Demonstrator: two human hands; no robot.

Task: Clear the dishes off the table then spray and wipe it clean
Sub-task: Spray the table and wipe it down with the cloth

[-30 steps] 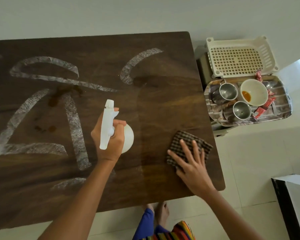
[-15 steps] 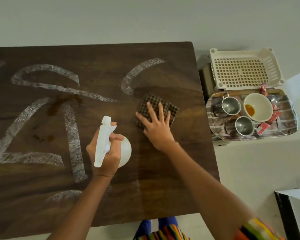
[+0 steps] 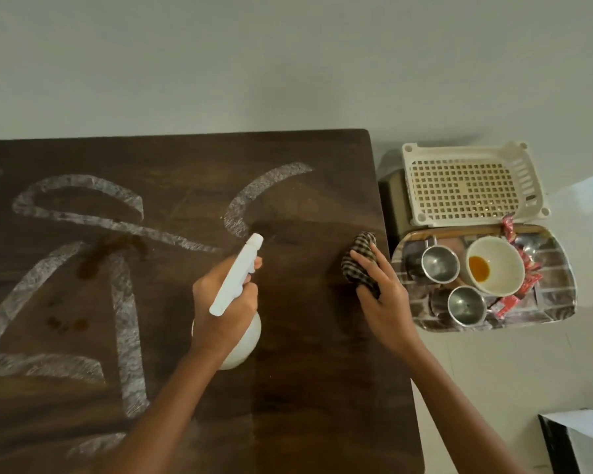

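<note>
A dark wooden table (image 3: pixel 172 388) carries white foam streaks (image 3: pixel 124 330) and brown stains (image 3: pixel 96 258). My left hand (image 3: pixel 220 309) grips a white spray bottle (image 3: pixel 237 278) above the table's middle, nozzle pointing away from me. My right hand (image 3: pixel 380 299) holds a bunched checked cloth (image 3: pixel 360 258) against the tabletop near the right edge. Beside the table, a metal tray (image 3: pixel 558 285) holds two steel cups (image 3: pixel 439 263), a white bowl (image 3: pixel 497 268) with orange residue and red wrappers (image 3: pixel 528 265).
A cream plastic basket (image 3: pixel 469 183) sits behind the tray, off the table's right side. A dark object with a white top (image 3: pixel 575 439) stands at the lower right on the pale floor. A plain wall runs behind the table.
My right hand has swept the cloth from the table's upper middle to its right edge, and the cloth is now bunched. The left hand with the bottle has shifted slightly right.
</note>
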